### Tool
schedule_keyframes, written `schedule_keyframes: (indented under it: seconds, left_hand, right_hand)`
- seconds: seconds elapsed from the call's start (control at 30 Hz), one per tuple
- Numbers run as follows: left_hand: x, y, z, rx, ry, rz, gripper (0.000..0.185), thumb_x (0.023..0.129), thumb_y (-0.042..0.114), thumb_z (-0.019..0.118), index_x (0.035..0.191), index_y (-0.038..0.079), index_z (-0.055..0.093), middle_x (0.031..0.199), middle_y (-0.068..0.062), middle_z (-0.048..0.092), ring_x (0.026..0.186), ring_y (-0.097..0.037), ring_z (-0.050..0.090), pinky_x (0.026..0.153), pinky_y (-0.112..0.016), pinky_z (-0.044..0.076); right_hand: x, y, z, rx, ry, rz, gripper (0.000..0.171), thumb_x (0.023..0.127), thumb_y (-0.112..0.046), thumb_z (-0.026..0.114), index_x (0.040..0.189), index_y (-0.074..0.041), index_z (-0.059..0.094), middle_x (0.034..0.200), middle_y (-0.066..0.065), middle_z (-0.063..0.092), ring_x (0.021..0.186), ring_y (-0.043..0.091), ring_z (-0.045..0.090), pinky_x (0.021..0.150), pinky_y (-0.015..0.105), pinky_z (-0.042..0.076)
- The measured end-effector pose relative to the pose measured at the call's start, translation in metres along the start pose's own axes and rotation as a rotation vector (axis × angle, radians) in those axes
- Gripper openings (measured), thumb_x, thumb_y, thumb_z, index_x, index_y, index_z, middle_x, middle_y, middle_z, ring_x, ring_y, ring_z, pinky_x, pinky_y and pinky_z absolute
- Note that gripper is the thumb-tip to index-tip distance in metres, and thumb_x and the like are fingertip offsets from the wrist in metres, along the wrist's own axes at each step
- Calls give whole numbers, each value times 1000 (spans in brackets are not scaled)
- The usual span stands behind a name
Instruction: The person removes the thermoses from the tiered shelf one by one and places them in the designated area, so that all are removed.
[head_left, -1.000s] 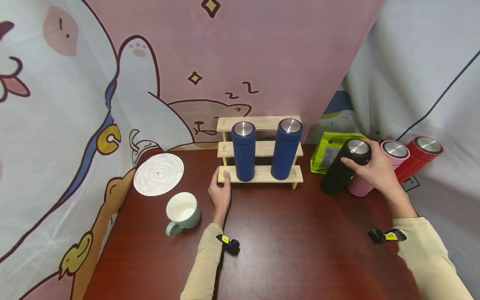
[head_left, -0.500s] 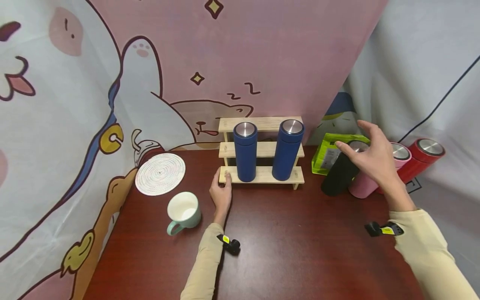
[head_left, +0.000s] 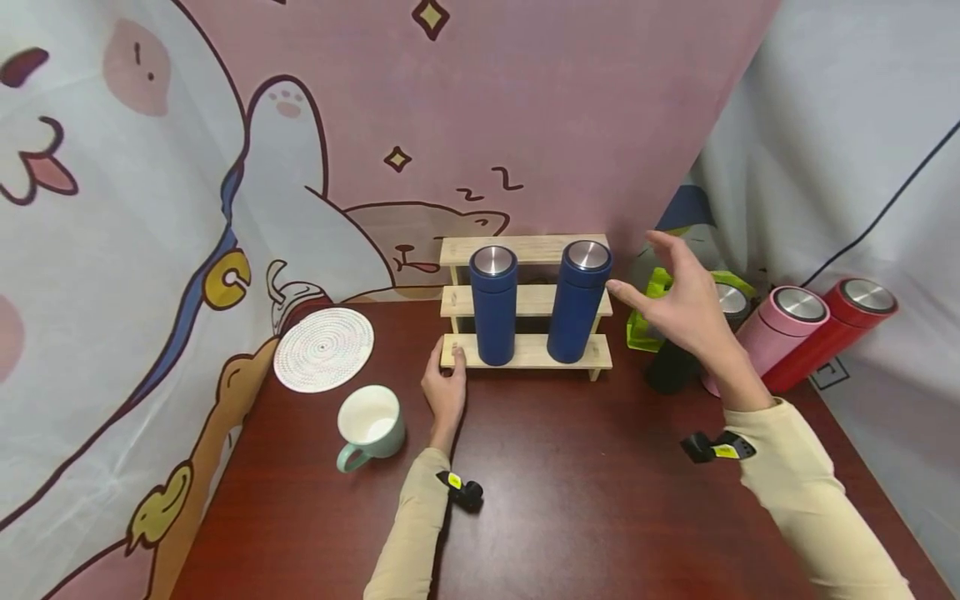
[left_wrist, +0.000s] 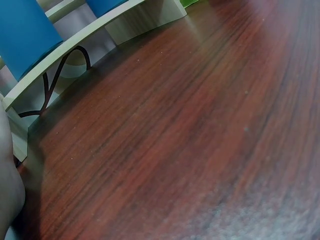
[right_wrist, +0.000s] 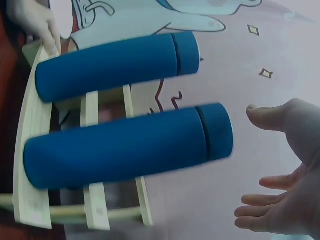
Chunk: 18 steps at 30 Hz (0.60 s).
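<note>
Two blue thermos bottles with steel-topped lids, the left blue bottle (head_left: 495, 321) and the right blue bottle (head_left: 576, 315), stand on the lowest step of a three-tier wooden rack (head_left: 532, 351). My left hand (head_left: 445, 387) grips the left end of that step, its thumb over the top of the board. In the head view my right hand (head_left: 686, 300) is in the air just right of the right bottle's lid, thumb and fingers spread wide. Nothing is between them. The right wrist view has the same right hand (right_wrist: 290, 175) a short gap from the lid.
Behind my right arm stand a black bottle (head_left: 670, 367), a pink bottle (head_left: 780, 330) and a red bottle (head_left: 832, 333), beside a lime-green pouch (head_left: 644, 332). A mint mug (head_left: 384, 437) and a round woven mat (head_left: 324, 350) sit left on the brown table (head_left: 570, 492).
My right hand has let go of the black bottle, lifted off it and moved left to beside the right blue bottle. My left hand stays on the rack.
</note>
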<state>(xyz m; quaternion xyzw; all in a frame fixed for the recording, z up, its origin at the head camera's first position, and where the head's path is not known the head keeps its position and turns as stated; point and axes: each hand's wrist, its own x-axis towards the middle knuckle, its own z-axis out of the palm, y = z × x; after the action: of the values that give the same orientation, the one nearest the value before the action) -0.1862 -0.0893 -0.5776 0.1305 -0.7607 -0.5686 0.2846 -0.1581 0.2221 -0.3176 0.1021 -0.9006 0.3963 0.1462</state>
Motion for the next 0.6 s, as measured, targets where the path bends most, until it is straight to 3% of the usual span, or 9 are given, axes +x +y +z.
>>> schedule_keyframes:
  seconds: [0.23,0.6]
  left_hand:
    - [0,1,1,6,10,21,45,97,29,69,138,12,64,131,-8,70,99,-24,69,77,-34,54]
    - [-1,3,0,-1,5,10,46,96,26,70,138,9,63,132,-8,69,104,-24,68,79,-35,53]
  right_hand:
    - [6,-6,26,23,-24,4,87,86,-35,80,153,-2,36,151,25,46,139,43,45,112,61,36]
    - [17,2,57,114,-16,11,90,89,-33,78,155,-1,28,147,28,48,133,46,52,108,59,42]
